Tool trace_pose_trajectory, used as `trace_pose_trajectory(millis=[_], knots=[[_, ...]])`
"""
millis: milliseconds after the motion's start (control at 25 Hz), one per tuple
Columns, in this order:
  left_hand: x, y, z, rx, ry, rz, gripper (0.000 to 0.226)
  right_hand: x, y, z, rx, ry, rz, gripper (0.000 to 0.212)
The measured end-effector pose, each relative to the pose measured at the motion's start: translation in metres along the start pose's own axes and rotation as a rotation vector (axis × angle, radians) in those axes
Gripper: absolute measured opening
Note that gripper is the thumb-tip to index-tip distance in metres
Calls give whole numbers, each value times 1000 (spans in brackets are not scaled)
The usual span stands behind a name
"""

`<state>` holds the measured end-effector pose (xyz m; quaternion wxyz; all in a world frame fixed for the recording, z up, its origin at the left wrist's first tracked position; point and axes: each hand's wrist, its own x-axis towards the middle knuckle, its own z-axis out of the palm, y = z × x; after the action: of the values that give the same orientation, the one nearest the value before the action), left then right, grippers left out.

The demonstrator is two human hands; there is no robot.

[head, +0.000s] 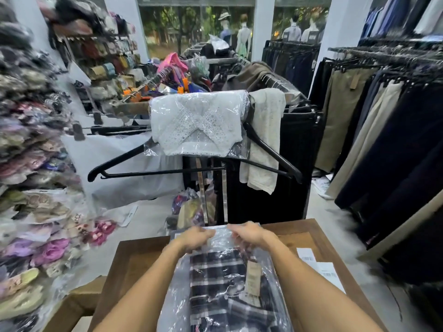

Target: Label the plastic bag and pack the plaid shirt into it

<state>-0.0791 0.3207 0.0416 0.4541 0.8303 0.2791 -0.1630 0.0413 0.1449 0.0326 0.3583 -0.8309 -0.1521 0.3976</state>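
Wooden table point(134, 255): plaid shirt point(215, 281) inside plastic bag point(268, 267); both hands point(199, 237) point(249, 232) apparently pinch bag's far edge.

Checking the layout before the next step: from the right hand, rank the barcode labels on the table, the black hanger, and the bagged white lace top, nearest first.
From the right hand:
1. Barcode labels, on the table just to its right.
2. Black hanger, hanging ahead, above the table's far edge.
3. Bagged white lace top, draped on the rack, a bit farther up and left.

Bagged plaid shirt point(215, 283) on wooden table point(134, 257)
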Motion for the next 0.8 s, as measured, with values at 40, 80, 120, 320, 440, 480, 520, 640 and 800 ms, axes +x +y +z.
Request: trace_pose_trajectory(millis=[40, 80, 120, 320, 440, 480, 520, 640, 800], knots=[[-7, 18, -10, -125, 74, 68, 44, -11, -24, -8, 118, 51, -83, 52], [-16, 38, -21, -251, 146, 150, 41, -23, -50, -17, 223, 107, -185, 50], [-28, 58, -31, -360, 204, 233, 41, -38, -74, -25, 318, 150, -293, 48], [-106, 147, -66, -558, 352, 567, 53, -124, -159, -61, 582, 282, -669, 57], [-142, 185, -80, -597, 349, 730, 61, -166, -188, -73, 675, 222, -819, 67], [-148, 194, -83, -608, 350, 766, 62, -173, -194, -75, 689, 200, -849, 70], [-152, 203, -85, -619, 352, 792, 62, -176, -198, -76, 704, 186, -869, 73], [-152, 217, -90, -643, 361, 826, 68, -176, -206, -81, 721, 176, -872, 77], [-136, 231, -100, -679, 374, 755, 68, -160, -217, -95, 668, 232, -776, 79]])
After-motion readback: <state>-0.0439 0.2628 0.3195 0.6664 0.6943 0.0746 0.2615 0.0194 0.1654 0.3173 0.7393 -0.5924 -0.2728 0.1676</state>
